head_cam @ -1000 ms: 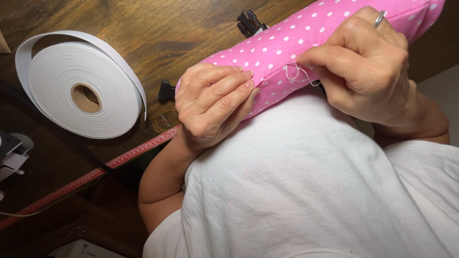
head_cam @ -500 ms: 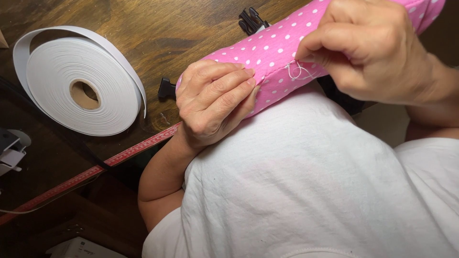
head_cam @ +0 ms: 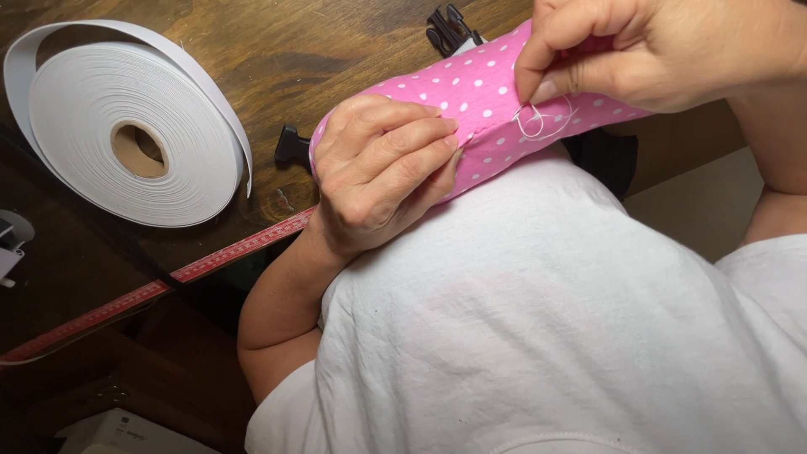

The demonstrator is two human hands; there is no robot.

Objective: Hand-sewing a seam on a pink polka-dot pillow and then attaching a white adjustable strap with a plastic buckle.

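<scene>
While the left hand point(head_cam: 378, 172) clamps down on the near end of the pink dotted fabric point(head_cam: 483, 97), its fingers point(head_cam: 403, 139) lie curled and pressed together, tips pinching the folded edge against the thumb. Up top, the right hand point(head_cam: 664, 50) is raised over the cloth, thumb and forefinger pinched tight on something too small to make out, likely a needle. From that pinch, white thread point(head_cam: 542, 124) runs down in a small loop and meets the fabric along the seam, just right of the left fingertips. That fabric is a padded tube, lying slantwise from the left hand up toward the top right, half on the wooden desk point(head_cam: 277, 50) and half against the white shirt point(head_cam: 546, 319). One black plastic buckle point(head_cam: 450, 25) peeks out past the fabric's far side, another black clip point(head_cam: 292, 147) sits just left of the left hand, touching the cloth's end. Well to the left, a big roll of white tape point(head_cam: 126, 126) lies flat on the desk, its loose end curling around it. A red measuring tape point(head_cam: 160, 290) runs along the desk edge, passing under the left wrist.
</scene>
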